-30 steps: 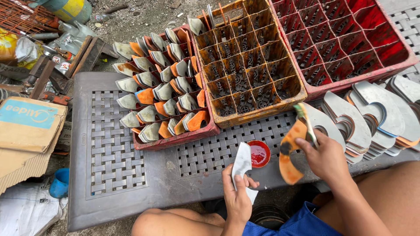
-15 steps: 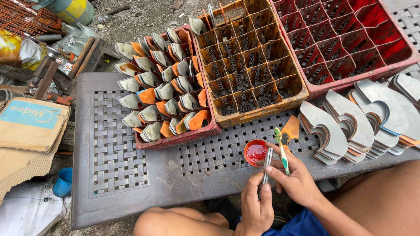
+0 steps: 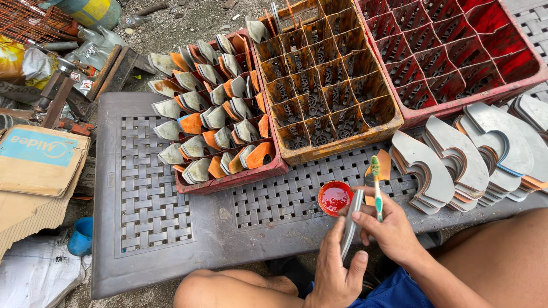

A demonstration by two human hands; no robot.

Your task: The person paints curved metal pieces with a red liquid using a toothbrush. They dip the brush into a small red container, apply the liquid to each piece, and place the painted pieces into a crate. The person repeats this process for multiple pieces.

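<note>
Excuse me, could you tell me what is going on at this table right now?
A person sits at a grey plastic table. Their left hand holds a curved grey sheet piece on edge, while the right hand holds a green toothbrush beside a small red dish of red liquid. Stacks of similar grey pieces lie to the right. Behind, one red crate is filled with rolled pieces; a yellow crate and another red crate stand empty.

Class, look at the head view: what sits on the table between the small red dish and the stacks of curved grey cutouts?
In the head view, the right hand with its green toothbrush lies between the dish and the stacks.
</note>
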